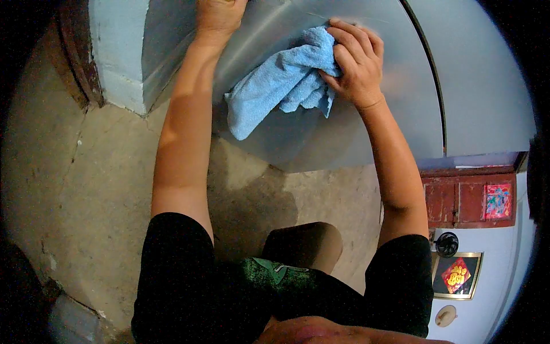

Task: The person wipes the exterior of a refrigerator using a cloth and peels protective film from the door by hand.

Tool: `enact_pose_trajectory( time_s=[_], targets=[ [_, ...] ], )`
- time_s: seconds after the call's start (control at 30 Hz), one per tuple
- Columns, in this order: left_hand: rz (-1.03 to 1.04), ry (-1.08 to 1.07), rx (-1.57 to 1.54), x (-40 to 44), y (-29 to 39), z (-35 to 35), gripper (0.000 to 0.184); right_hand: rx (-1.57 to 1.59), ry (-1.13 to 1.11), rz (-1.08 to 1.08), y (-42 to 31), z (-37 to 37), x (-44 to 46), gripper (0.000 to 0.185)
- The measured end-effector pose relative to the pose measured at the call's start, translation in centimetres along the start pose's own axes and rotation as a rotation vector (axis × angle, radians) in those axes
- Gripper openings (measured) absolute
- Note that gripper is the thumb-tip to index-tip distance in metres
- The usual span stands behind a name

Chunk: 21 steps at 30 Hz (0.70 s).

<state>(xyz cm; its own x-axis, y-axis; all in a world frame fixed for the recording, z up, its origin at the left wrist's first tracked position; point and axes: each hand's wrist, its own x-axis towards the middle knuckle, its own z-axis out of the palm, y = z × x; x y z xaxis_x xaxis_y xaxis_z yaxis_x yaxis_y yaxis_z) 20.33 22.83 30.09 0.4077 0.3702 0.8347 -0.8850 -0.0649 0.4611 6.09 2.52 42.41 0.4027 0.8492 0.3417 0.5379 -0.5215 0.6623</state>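
Observation:
A light blue terry towel point(281, 77) lies bunched against a smooth silver-grey panel point(404, 86), which looks like a refrigerator front with a dark seam down its right part. My right hand point(360, 66) has the towel's upper right end between thumb and fingers and presses it to the panel. The rest of the cloth hangs in folds down to the left. At the top edge of the view, my left hand point(220, 14) is by the panel's left side. Its fingers are mostly cut off by the frame, so what they touch is hidden.
A pale blue wall corner point(117, 57) stands to the left of the panel. Cracked concrete floor point(86, 166) spreads below. At the right are a red-brown door point(444, 200), a black fan point(447, 245), a framed picture point(441, 281) and a straw-coloured hat point(446, 316).

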Motion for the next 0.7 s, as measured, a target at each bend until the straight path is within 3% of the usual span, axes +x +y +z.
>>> enact_pose_trajectory(
  time_s=[0.17,0.27,0.47,0.7],
  targets=[
    [0.008,-0.027,0.081,0.3,-0.1,-0.2,0.008,0.012,0.011,0.010,-0.2,0.0,0.1,0.036],
    [0.131,-0.021,0.177,-0.1,-1.2,0.0,0.006,-0.029,-0.030,0.016,-0.1,-0.2,0.0,0.035],
    [-0.093,0.081,-0.032,-1.2,-0.7,0.5,0.005,-0.018,-0.023,0.014,0.0,0.0,-0.2,0.037],
    [0.067,0.033,-0.033,-0.2,-1.0,0.3,0.015,-0.016,-0.029,0.015,-0.1,-0.1,-0.1,0.039]
  ],
)
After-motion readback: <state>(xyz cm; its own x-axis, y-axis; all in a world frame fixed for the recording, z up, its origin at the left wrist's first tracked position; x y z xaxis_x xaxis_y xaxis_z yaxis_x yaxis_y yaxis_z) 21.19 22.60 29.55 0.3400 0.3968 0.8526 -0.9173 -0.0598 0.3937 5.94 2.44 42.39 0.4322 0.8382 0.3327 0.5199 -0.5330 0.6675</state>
